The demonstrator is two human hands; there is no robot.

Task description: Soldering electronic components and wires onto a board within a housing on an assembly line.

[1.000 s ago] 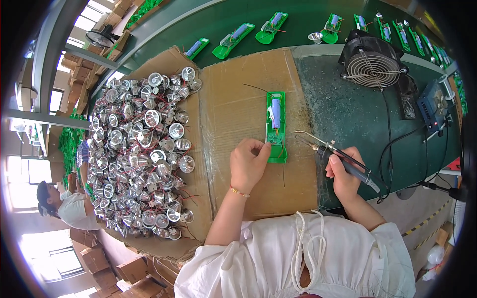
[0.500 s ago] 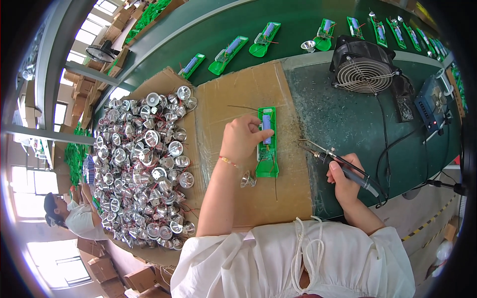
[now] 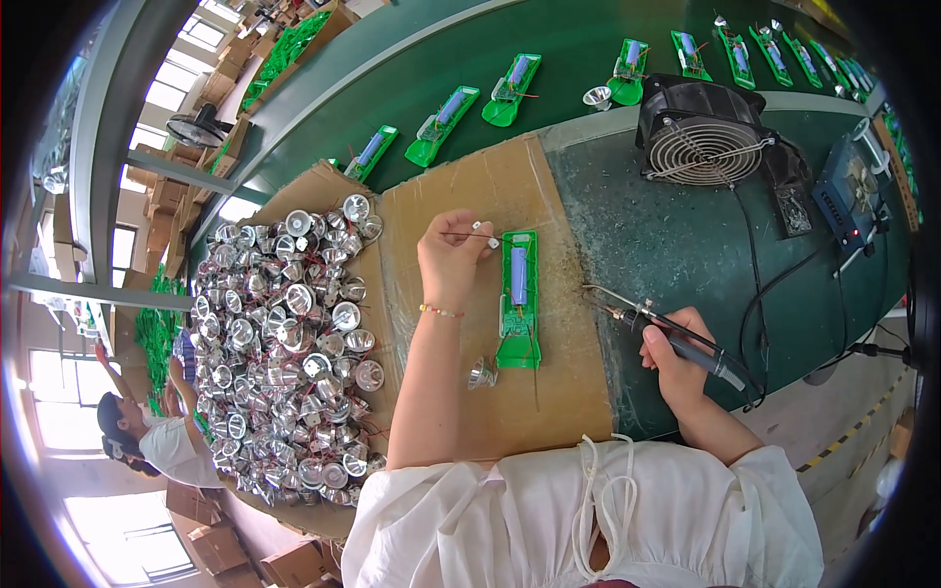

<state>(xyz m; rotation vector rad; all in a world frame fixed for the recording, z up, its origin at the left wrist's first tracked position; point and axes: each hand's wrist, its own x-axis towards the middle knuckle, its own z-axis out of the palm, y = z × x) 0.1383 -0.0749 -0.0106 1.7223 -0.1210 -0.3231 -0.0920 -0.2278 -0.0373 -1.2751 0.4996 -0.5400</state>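
Note:
A green plastic housing (image 3: 507, 355) lies on the cardboard sheet, holding a blue cylindrical battery (image 3: 519, 276) and a small circuit board (image 3: 518, 323). My left hand (image 3: 449, 260) is closed beside the housing's far left corner, its fingertips pinching a thin dark wire (image 3: 472, 234). Small white bits show at those fingertips, too small to make out. In my right hand (image 3: 679, 361) is a soldering iron (image 3: 698, 354) with a thin curved metal tube along it. Its tip points left, apart from the housing. A silvery reflector cup (image 3: 481, 372) rests by the housing's near left corner.
Many silvery reflector cups (image 3: 294, 353) with red wires are heaped at left. A black fan (image 3: 701, 132) and a blue soldering station (image 3: 851, 191) stand at far right. More green housings (image 3: 443, 125) line the green belt (image 3: 323, 108) beyond. Another person (image 3: 162, 441) is at left.
My left hand has moved off the battery to the left side of the housing and now pinches the wire. The right hand still holds the soldering iron in about the same place.

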